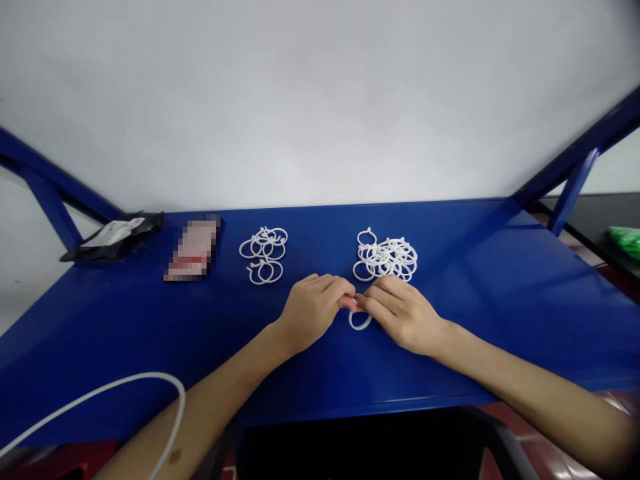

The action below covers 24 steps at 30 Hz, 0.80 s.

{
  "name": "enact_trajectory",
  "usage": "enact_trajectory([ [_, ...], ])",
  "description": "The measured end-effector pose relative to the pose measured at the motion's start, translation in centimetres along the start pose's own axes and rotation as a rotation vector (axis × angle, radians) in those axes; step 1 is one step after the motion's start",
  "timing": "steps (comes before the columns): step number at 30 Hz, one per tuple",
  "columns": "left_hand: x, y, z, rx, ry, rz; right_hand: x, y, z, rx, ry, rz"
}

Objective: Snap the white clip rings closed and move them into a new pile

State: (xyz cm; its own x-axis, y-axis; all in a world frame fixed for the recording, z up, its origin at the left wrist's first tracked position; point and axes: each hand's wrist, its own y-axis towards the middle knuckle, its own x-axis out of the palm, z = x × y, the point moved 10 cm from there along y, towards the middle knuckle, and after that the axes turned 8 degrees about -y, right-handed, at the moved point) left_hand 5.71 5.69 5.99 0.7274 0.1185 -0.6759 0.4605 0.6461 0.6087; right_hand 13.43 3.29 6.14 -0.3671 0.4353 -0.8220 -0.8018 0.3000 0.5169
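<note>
A white plastic ring hangs below my fingertips, its upper part hidden by them. My left hand pinches it from the left side, thumb and forefinger together. My right hand pinches it from the right, and the fingertips of both hands meet. Just beyond my right hand lies a pile of similar white rings with small knobs or clasps. A smaller group of white rings rests to the left, some showing a gap at the clasp.
On the blue table lie a blurred pinkish flat object and a black plastic bag with a white label. Blue frame bars rise at both sides before a pale wall. A white cable curves over my left forearm.
</note>
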Motion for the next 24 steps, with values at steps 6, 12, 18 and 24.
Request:
enact_trajectory([
  [6,-0.9,0.3,-2.1,-0.144,-0.122,0.04,0.7,0.0,4.2,0.365,0.343,0.055],
  [12,-2.3,0.0,-2.9,-0.171,-0.243,0.12,1.7,-1.0,6.4,0.577,0.633,0.022],
  [18,-1.1,-0.4,-4.3,-0.363,-0.399,0.074,1.0,-1.7,7.2,0.641,0.591,0.108],
  [24,1.3,-1.2,-5.1,-0.518,-0.493,-0.095,0.3,-1.4,6.6,0.595,0.549,0.137],
])
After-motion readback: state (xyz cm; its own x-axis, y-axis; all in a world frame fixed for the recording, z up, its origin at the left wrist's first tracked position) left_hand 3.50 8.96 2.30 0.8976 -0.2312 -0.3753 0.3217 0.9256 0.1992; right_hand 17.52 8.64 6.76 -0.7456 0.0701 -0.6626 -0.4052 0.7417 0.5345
